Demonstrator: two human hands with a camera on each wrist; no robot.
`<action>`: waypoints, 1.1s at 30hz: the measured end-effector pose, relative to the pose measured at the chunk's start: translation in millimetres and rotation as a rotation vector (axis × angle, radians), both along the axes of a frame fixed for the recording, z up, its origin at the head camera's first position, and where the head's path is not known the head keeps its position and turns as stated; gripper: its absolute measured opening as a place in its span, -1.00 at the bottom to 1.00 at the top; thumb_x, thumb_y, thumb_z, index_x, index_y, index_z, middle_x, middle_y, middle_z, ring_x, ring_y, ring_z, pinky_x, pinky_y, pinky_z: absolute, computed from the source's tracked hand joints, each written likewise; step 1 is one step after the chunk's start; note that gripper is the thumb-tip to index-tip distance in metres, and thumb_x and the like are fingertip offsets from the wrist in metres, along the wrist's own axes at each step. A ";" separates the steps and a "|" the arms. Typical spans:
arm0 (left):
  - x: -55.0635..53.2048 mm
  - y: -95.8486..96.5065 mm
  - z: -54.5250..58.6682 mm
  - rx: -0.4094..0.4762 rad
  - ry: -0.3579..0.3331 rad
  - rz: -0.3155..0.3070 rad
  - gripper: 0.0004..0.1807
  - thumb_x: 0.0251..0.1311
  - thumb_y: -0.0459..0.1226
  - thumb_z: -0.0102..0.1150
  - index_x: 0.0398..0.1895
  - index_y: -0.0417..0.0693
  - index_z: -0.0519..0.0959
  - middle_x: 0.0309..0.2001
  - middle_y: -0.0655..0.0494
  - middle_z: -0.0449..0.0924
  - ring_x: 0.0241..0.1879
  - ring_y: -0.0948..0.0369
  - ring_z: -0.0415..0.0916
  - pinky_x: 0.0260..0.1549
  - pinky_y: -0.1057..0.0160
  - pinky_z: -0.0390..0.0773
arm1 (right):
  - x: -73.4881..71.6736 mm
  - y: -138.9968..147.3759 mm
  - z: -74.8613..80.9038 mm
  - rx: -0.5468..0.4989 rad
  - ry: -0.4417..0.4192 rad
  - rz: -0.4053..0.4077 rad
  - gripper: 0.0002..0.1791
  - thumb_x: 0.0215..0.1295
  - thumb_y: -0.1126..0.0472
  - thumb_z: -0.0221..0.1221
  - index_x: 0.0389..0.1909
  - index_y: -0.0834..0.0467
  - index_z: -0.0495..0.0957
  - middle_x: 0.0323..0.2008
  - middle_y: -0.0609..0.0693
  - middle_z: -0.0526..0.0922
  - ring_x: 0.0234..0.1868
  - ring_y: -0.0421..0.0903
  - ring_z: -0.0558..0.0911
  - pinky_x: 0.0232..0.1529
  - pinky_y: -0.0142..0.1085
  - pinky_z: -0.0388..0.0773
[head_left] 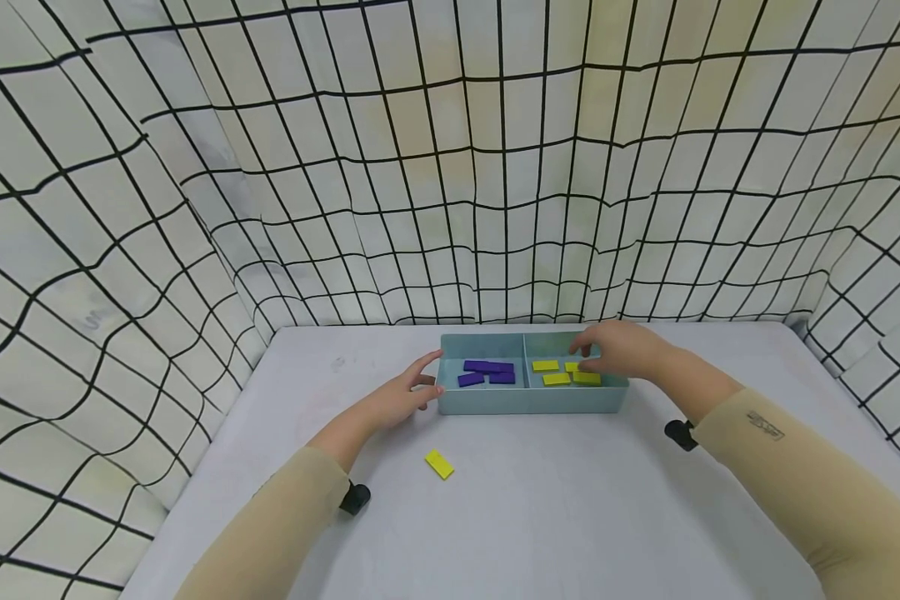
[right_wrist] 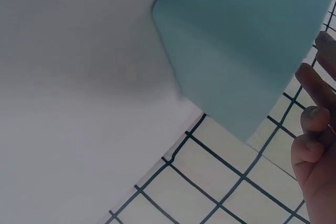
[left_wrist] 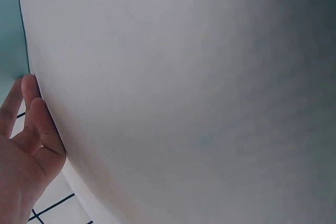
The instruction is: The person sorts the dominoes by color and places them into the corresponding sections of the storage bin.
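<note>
A pale teal box [head_left: 487, 402] with two compartments stands on the white table. Several purple blocks [head_left: 487, 367] lie in its left compartment, some overlapping. Several flat yellow blocks [head_left: 557, 379] lie in the right one. My left hand [head_left: 393, 402] is at the box's left end, fingers spread and fingertips touching that side. Over the right compartment is my right hand [head_left: 621, 348], thumb and forefinger apart just above the yellow blocks, with nothing visible between them. The right wrist view shows its other fingers loosely bent beside the box's wall [right_wrist: 231, 51]. One yellow block [head_left: 439, 464] lies outside, in front of the box.
The white table [head_left: 540, 500] extends in front of the box and to both sides. Behind it and at the sides rises a black grid net [head_left: 502, 175] over a pale backing. A small black device [head_left: 355, 498] sits at my left wrist, another at the right.
</note>
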State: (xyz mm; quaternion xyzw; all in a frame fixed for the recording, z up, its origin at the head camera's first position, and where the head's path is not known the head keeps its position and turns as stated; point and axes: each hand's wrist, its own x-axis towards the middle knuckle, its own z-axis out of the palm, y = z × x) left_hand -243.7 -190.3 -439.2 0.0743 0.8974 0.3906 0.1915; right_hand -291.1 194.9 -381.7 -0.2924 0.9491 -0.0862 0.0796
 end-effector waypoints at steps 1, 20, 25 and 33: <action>0.1 0.0 0.1 -0.001 0.000 0.000 -0.26 0.41 0.09 0.00 0.53 0.66 -0.11 0.41 -0.03 0.32 0.04 0.06 0.59 0.22 -0.21 0.36 | 1.4 -0.1 0.7 -0.012 -0.002 0.002 -0.66 0.28 0.08 0.31 0.07 0.01 0.66 -0.17 -0.16 0.67 -0.02 0.01 0.61 -0.01 -0.02 0.54; -1.2 0.7 -0.8 -0.004 -0.006 0.001 -0.25 0.42 0.09 -0.01 0.55 0.63 -0.14 0.41 -0.06 0.30 0.05 0.04 0.57 0.19 -0.17 0.39 | 35.3 -15.9 2.6 -0.185 -0.011 0.077 -0.71 0.25 0.09 0.35 0.00 -0.06 0.69 -0.20 -0.21 0.66 -0.27 -0.18 0.56 -0.22 -0.26 0.54; -1.1 0.8 -1.6 0.001 -0.011 0.005 -0.25 0.42 0.10 0.00 0.54 0.65 -0.13 0.42 -0.06 0.30 0.06 0.03 0.57 0.20 -0.18 0.39 | 44.7 -24.5 0.5 -0.186 -0.005 0.118 -0.71 0.27 0.10 0.33 0.01 -0.06 0.69 -0.19 -0.20 0.67 -0.33 -0.21 0.53 -0.27 -0.28 0.51; -0.9 0.6 -1.1 -0.002 -0.009 0.014 -0.25 0.41 0.10 0.01 0.53 0.66 -0.12 0.41 -0.04 0.31 0.04 0.04 0.57 0.19 -0.17 0.40 | 58.5 -43.3 -5.7 -0.133 0.024 0.200 -0.71 0.27 0.04 0.32 0.01 -0.09 0.68 -0.22 -0.25 0.65 -0.43 -0.28 0.46 -0.33 -0.34 0.47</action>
